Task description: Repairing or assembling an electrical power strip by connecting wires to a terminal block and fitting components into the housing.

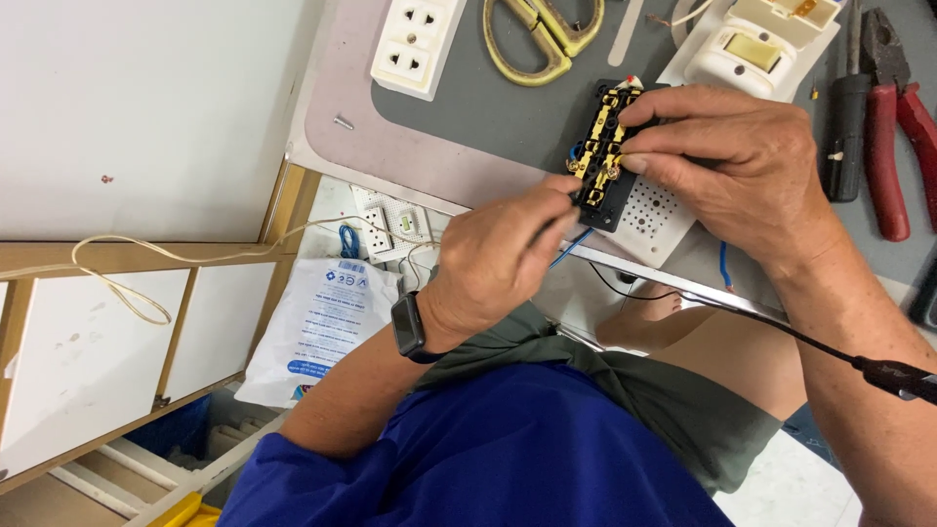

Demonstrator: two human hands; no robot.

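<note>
My right hand point(732, 161) grips a black electrical socket module point(607, 156) with brass terminals, held over the grey table edge. Fingers pinch its right side. My left hand point(498, 259), with a dark watch on the wrist, is closed on a thin dark tool whose tip meets the lower brass terminal. A blue wire point(574, 246) hangs from the module's lower end. The tool's shaft is mostly hidden by my fingers.
On the grey mat point(488, 107) lie a white double socket point(418, 44), yellow-handled scissors point(542, 34), a cream switch housing point(756, 49), red-handled pliers point(893, 146), a white perforated plate point(649, 217). A black cable point(781, 332) crosses my right forearm. White cabinet panels point(88, 351) stand left.
</note>
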